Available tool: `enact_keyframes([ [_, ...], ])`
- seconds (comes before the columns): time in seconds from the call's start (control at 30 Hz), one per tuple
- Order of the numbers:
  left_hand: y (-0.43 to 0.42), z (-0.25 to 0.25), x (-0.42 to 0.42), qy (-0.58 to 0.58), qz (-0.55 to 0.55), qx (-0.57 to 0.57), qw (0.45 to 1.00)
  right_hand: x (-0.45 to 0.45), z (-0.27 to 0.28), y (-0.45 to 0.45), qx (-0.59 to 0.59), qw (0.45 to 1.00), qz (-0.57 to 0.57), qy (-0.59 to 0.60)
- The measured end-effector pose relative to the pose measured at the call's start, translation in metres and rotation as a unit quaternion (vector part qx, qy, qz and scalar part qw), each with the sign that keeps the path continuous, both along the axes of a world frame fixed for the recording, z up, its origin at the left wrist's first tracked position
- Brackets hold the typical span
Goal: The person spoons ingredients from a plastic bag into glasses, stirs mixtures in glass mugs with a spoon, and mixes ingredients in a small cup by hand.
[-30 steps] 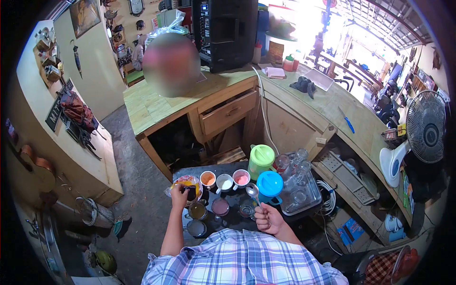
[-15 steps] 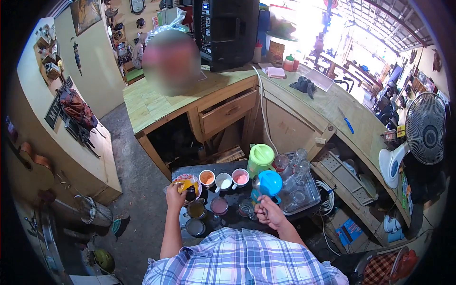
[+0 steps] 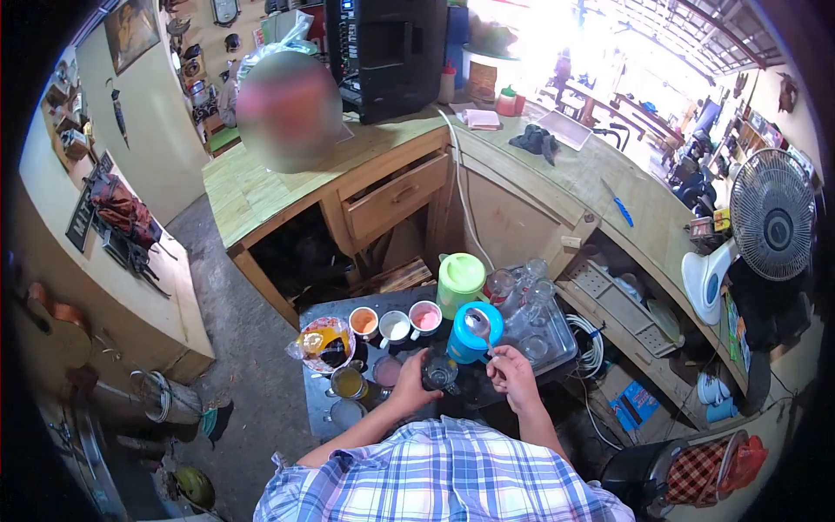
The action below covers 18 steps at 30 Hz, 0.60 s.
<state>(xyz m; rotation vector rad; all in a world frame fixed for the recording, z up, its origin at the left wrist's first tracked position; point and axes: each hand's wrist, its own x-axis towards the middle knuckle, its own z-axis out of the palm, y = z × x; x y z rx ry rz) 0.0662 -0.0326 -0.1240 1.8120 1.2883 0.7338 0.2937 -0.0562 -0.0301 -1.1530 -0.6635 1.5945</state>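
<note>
My left hand (image 3: 412, 383) is wrapped round the side of a clear glass mug (image 3: 439, 372). In my right hand (image 3: 511, 376) a metal spoon (image 3: 478, 325) is pinched, its bowl above the lid of the blue pitcher (image 3: 470, 341). Three cups stand in a row, holding orange (image 3: 364, 322), white (image 3: 395, 326) and pink (image 3: 425, 317) contents. Glass mugs with yellowish (image 3: 347, 383), pinkish (image 3: 387, 371) and greyish (image 3: 347, 414) contents stand nearer me. At the left lies a plate with yellow and dark packets (image 3: 326, 344).
Behind the blue pitcher stands a green pitcher (image 3: 460, 283). A tray of glassware (image 3: 557, 352) is at the right of the low table (image 3: 315, 393). A wooden counter (image 3: 261, 204) holds a black speaker, a blue knife (image 3: 623, 211) and a fan (image 3: 715, 270).
My left hand has left the packets on the plate and moved right to the glass mug. My right hand has shifted with the spoon. The view has turned slightly.
</note>
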Motion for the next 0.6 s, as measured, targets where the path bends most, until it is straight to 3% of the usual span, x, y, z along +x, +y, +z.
enact_keyframes([
  [0.1, -0.001, -0.008, 0.016, 0.036, -0.012, 0.026, 0.999, 0.003, 0.009, -0.008, 0.014, 0.996, 0.006, 0.093],
  [0.37, 0.013, -0.019, 0.033, 0.061, -0.032, 0.021, 0.997, 0.007, 0.018, -0.023, 0.053, 0.993, -0.019, 0.102],
  [0.47, 0.016, -0.038, 0.029, 0.005, -0.02, 0.064, 0.998, 0.007, 0.025, -0.027, 0.061, 0.993, -0.037, 0.099],
  [0.6, 0.012, 0.005, 0.029, -0.035, 0.015, 0.041, 0.998, 0.012, 0.03, -0.027, 0.093, 0.993, -0.061, 0.03],
])
